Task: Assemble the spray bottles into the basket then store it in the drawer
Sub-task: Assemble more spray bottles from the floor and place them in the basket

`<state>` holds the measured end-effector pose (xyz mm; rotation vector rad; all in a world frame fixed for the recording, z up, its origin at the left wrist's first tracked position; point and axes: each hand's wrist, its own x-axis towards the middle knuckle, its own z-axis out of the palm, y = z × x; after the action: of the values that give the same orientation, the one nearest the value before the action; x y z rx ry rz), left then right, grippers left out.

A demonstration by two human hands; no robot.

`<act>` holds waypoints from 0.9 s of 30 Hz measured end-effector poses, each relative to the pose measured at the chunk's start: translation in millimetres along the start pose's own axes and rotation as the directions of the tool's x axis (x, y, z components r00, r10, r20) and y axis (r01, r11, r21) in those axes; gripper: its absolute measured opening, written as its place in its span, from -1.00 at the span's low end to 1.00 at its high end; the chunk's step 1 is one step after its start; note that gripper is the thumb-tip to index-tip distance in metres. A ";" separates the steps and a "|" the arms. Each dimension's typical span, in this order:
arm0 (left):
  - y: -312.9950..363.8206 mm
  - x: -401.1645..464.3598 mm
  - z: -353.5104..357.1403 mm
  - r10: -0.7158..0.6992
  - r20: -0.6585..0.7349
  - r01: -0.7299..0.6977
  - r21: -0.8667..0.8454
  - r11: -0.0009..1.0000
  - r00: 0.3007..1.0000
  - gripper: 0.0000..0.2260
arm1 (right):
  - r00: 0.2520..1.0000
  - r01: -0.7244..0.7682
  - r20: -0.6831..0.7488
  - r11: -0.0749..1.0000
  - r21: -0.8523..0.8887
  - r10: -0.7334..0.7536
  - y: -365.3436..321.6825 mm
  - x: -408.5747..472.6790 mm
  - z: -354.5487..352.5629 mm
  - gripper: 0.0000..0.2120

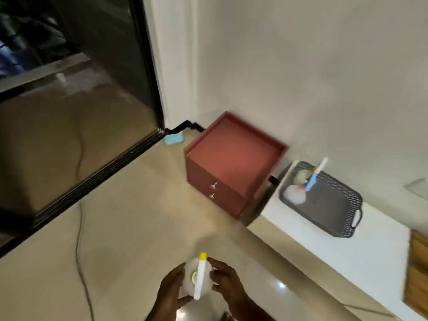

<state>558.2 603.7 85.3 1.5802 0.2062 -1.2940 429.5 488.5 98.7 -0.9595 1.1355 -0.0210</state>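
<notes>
- Head view, bottom centre of the frame: a white spray bottle (196,280) is seen from above, cupped between both hands over the beige floor (139,228).
- The left hand (170,291) wraps the bottle's left side, fingers curled under its lower edge and thumb against the body – a closed hold on the bottle.
- The right hand (228,280) presses against the bottle's right side, fingers bent around it and fingertips touching the white body.
- A long white spray head lies across the top of the bottle and ends in a yellow tip (203,256) pointing toward the upper part of the frame; a yellow ring shows at the neck.
- Right of centre, a dark grey perforated basket (335,212) with a cut-out handle sits on a white ledge (347,258) against the wall.
- Inside the basket's upper-left end lie two more pale bottles (294,193) – one shows a blue-and-white spray head (312,179) sticking up past the rim; the blur hides finer detail.
- Centre of the frame, a reddish-brown drawer unit (231,163) stands on the floor just left of the ledge, with two small metal handles (213,189) on its front; both drawers look closed.
- Left side: a dark glass door (76,112) with a black frame, and a thin cable (80,228) running along the floor.
- A small light-blue object (173,138) lies in the corner behind the drawer unit.
- Far right edge: a wooden surface (416,274), partly cut off.
</notes>
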 end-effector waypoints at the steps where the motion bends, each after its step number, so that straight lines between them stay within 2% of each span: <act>1: 9.1 -4.6 22.9 0.000 0.012 0.000 0.028 1.000 1.000 -0.76 | 0.999 0.026 -0.033 1.000 0.011 -0.026 -11.8 -10.0 -18.1 -0.62; 5: 34.9 -16.8 109.2 0.045 0.105 -0.059 0.135 0.989 0.993 -0.80 | 0.985 0.062 -0.167 0.996 0.069 -0.049 -47.3 -33.6 -88.0 -0.63; 11: 68.8 -8.2 239.4 0.001 0.227 -0.064 0.272 0.960 0.974 -0.75 | 0.942 0.122 -0.330 0.982 0.143 -0.069 -87.7 -53.0 -186.1 -0.61; 20: 100.3 37.7 395.7 -0.088 0.302 -0.057 0.439 0.897 0.949 -0.78 | 0.841 0.194 -0.541 0.931 0.307 0.003 -129.4 -24.0 -300.5 -0.63; 27: 94.4 81.0 482.1 -0.107 0.274 -0.073 0.573 0.816 0.956 -0.85 | 0.779 0.212 -0.622 0.898 0.385 0.083 -137.7 14.7 -365.3 -0.65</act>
<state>354.8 151.7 133.1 1.8512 -0.4088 -1.6917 215.5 165.1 146.9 -0.5825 1.6212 -0.6819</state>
